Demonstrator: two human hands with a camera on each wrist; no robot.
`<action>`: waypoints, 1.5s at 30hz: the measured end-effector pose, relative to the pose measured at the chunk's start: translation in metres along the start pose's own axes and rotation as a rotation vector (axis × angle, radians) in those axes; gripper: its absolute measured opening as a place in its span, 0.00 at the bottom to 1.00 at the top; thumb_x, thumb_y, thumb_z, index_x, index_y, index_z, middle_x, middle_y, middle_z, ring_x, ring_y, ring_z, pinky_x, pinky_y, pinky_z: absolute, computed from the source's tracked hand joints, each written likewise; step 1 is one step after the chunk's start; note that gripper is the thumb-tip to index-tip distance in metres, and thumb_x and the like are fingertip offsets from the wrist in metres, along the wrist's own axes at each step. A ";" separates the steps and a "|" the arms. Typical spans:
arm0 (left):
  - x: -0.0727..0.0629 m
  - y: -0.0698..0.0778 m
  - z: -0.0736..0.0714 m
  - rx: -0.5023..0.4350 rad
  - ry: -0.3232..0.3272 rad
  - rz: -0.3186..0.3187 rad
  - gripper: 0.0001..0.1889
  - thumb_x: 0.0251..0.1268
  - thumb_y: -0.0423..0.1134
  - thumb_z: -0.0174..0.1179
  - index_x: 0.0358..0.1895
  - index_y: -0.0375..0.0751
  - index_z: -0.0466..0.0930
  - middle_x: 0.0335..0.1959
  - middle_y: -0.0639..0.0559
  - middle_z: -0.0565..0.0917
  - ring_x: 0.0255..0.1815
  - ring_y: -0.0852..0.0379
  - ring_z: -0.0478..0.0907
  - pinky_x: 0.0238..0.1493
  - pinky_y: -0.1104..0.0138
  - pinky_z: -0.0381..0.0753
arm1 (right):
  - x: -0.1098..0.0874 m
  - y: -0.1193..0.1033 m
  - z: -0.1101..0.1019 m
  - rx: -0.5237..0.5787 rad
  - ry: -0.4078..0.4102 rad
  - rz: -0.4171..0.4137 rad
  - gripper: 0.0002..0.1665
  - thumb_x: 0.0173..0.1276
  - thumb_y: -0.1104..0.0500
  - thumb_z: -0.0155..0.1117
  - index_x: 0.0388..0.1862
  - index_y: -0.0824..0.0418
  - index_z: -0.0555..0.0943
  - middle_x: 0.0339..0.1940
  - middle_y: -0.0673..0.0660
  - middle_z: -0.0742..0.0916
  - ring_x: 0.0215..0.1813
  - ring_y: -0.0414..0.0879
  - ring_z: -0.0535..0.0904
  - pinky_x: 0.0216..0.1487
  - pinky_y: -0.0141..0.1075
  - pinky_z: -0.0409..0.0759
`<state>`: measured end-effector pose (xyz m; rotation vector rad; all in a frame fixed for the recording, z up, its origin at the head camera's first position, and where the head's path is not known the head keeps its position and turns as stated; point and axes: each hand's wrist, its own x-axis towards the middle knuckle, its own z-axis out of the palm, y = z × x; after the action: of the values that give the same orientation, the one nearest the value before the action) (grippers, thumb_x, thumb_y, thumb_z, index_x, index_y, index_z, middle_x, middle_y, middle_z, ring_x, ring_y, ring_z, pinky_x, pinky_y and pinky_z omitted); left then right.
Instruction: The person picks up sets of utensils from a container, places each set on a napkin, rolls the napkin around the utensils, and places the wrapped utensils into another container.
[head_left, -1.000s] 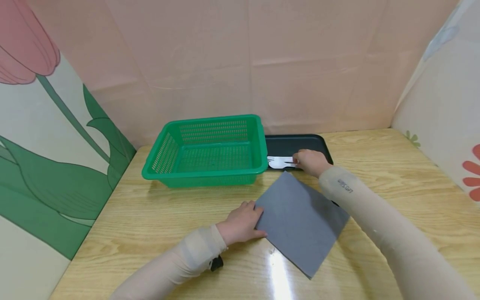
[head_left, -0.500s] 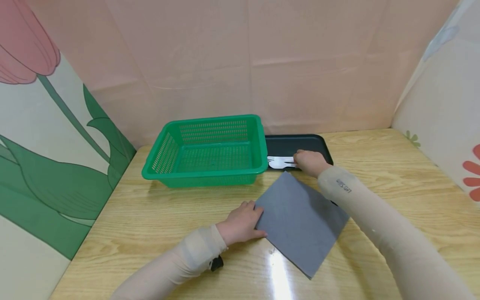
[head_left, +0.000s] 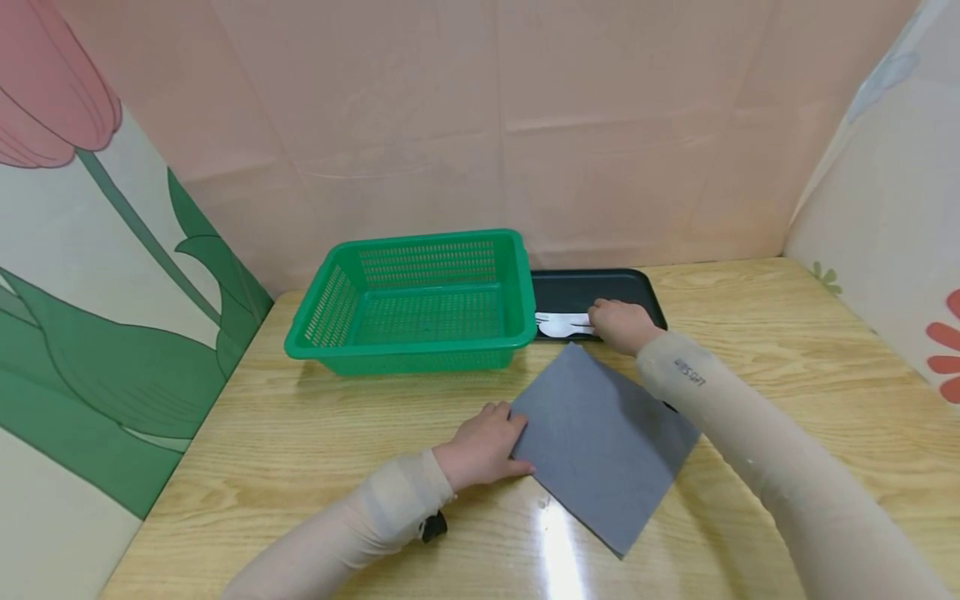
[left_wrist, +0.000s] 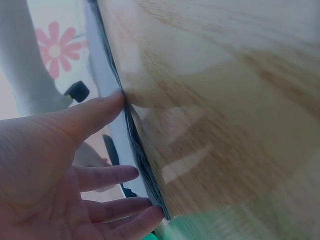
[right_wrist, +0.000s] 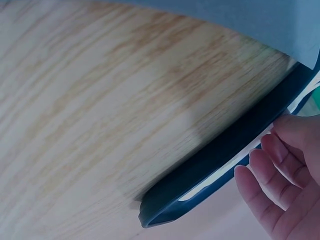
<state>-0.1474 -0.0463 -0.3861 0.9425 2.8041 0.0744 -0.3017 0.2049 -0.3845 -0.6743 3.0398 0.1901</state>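
Note:
A square grey folded cloth (head_left: pixel 600 442) lies turned on the table. My left hand (head_left: pixel 483 446) rests at its left corner, fingers spread and fairly straight, thumb and fingertips touching the layered edge (left_wrist: pixel 139 142) in the left wrist view. Behind the cloth, a white fork (head_left: pixel 564 318) and a white spoon (head_left: pixel 553 331) lie side by side in a black tray (head_left: pixel 588 287). My right hand (head_left: pixel 624 325) pinches at the fork's handle between thumb and forefinger, other fingers loosely bent. It hides the handle ends in the head view; a white handle (right_wrist: pixel 215 180) shows inside the tray rim.
Left of the tray stands a green mesh basket (head_left: pixel 427 321) with nothing seen inside; its right side overlaps the tray's left end. A pink sheet (head_left: pixel 465 125) hangs behind the wooden table (head_left: pixel 315 467). Printed panels flank both sides.

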 end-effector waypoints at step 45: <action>-0.002 0.001 -0.002 0.020 -0.013 -0.002 0.33 0.57 0.59 0.60 0.58 0.38 0.72 0.51 0.43 0.76 0.49 0.53 0.73 0.45 0.66 0.79 | -0.005 -0.003 -0.020 -0.023 -0.015 0.009 0.05 0.63 0.61 0.63 0.37 0.62 0.80 0.34 0.56 0.80 0.35 0.49 0.76 0.36 0.43 0.79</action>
<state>-0.1460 -0.0464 -0.3834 0.9409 2.7991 0.0402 -0.2953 0.2018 -0.3648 -0.6573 3.0318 0.2303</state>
